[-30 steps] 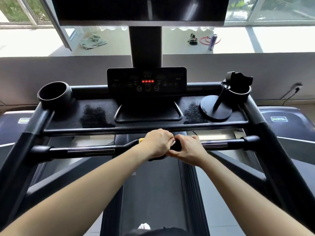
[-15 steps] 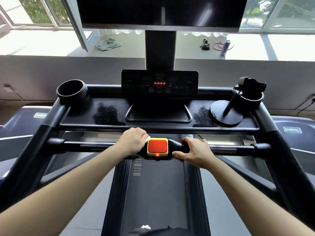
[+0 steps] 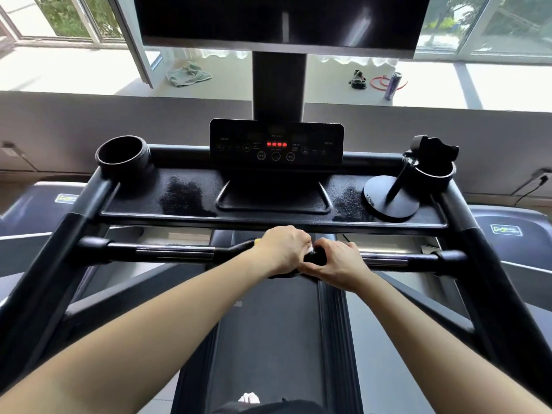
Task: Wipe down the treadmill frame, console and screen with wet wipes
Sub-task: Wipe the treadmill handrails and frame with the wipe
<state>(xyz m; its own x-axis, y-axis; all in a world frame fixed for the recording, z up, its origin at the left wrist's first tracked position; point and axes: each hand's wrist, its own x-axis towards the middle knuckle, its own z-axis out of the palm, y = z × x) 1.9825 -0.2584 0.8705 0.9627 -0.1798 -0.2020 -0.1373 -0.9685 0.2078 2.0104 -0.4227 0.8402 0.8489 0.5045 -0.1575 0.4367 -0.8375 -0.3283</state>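
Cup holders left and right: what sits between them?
Head view: the console with red lights stands between the left cup holder and right cup holder, beside a round black stand.

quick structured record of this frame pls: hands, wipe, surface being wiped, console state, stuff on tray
left hand: curled over the centre of the crossbar, apparently holding the wet wipe against it
right hand: grips the crossbar close against the left hand
wet wipe: only a white scrap shows between the hands
stop button: mostly covered, yellow corner visible
console: red lights lit
screen: dark
tray: phone stand at its right end
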